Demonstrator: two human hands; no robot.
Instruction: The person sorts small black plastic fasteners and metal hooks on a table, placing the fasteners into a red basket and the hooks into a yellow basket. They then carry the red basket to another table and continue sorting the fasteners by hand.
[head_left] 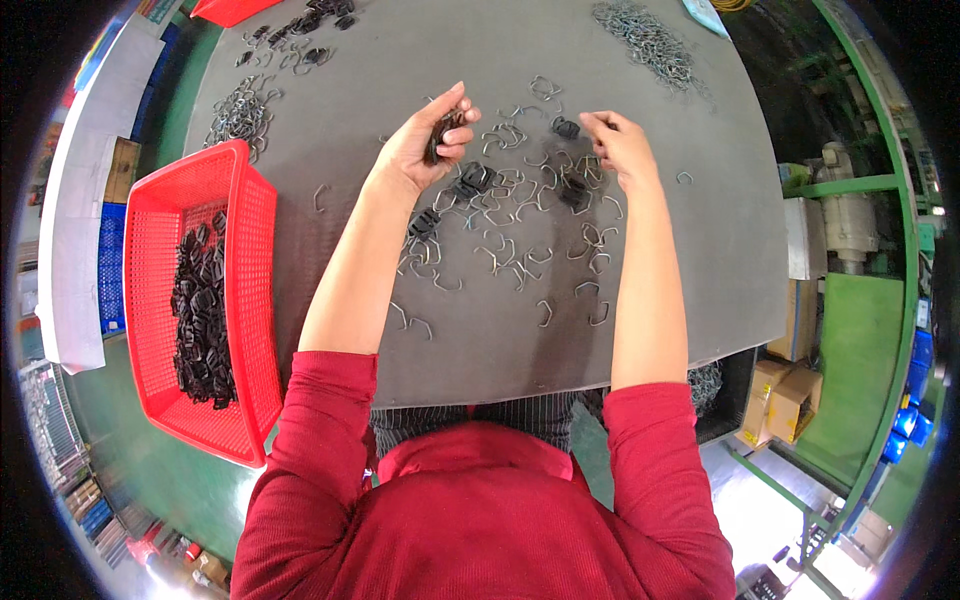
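My left hand (425,145) is closed around several small black plastic pieces (436,138) that look like buckles, held above the table. My right hand (622,148) hovers to the right with thumb and fingers pinched together; anything between the fingertips is too small to make out. Just left of those fingertips is a black piece (566,128). Between and below both hands lie loose bent metal wire hooks (497,240), scattered over the grey table (470,365). More black pieces (475,180) sit among them.
On the left, a red plastic basket (262,320) holds many black pieces (205,320). Heaps of wire hooks lie at the far left (240,118) and far right (650,45). Black pieces (300,25) lie at the back left. A green metal frame (905,200) and cardboard boxes (790,405) stand right.
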